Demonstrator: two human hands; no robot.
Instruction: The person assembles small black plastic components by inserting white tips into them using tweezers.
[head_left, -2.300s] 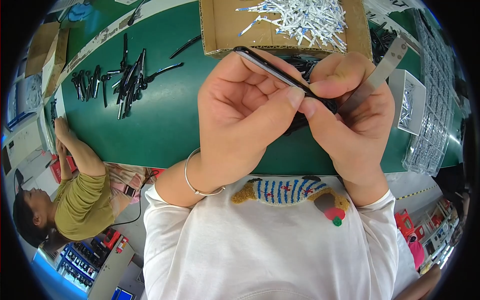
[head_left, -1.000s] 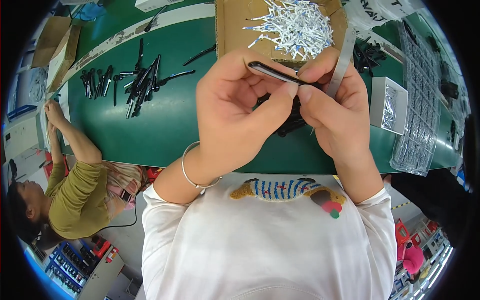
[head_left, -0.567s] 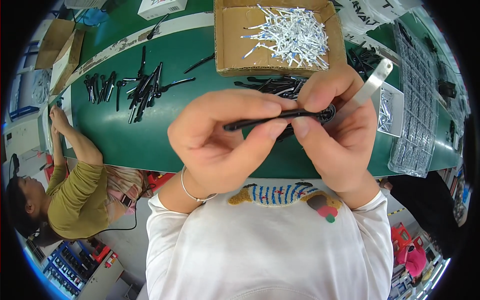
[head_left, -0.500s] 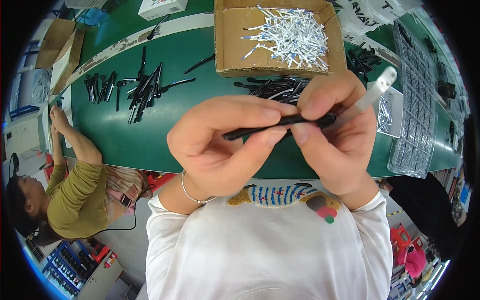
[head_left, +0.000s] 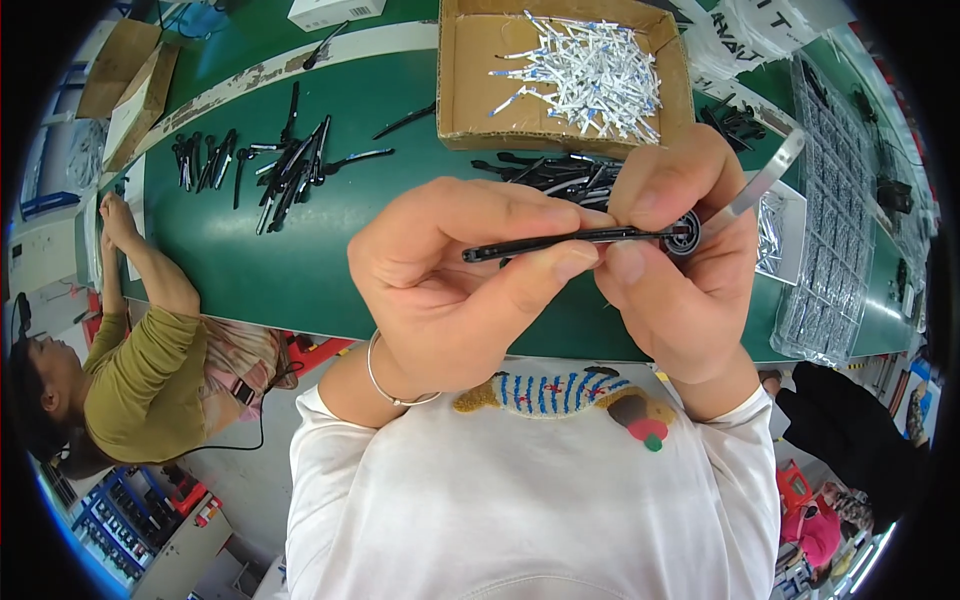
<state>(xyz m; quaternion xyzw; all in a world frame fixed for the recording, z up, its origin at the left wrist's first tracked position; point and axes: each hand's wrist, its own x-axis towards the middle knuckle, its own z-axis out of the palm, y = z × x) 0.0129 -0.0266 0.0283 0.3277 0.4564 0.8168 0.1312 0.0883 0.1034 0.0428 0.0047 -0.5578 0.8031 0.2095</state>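
Note:
Between my two hands lies a slim black stick-like part (head_left: 500, 250) with a round, ring-shaped end. My left hand (head_left: 450, 285) pinches its long middle between thumb and fingers. The thumb and forefinger of my right hand (head_left: 685, 280) close on it near the round end. A flat silvery metal strip (head_left: 757, 185) with a rounded tip sticks out from my right hand, its inner end hidden by the fingers. Beyond my hands, a pile of similar black parts (head_left: 560, 178) lies on the green table (head_left: 300, 270), partly covered by my fingers.
A cardboard box (head_left: 465, 80) holding many small white strips stands at the far side. More black parts (head_left: 295, 175) are spread to the left. On the right are a white tray (head_left: 792, 240) of metal pieces and a clear compartment tray (head_left: 825, 230). A co-worker (head_left: 150, 370) sits at left.
The black part has been turned over, so the inside of its round end now faces up. The metal strip has tilted with my right hand. Both hands keep their grip.

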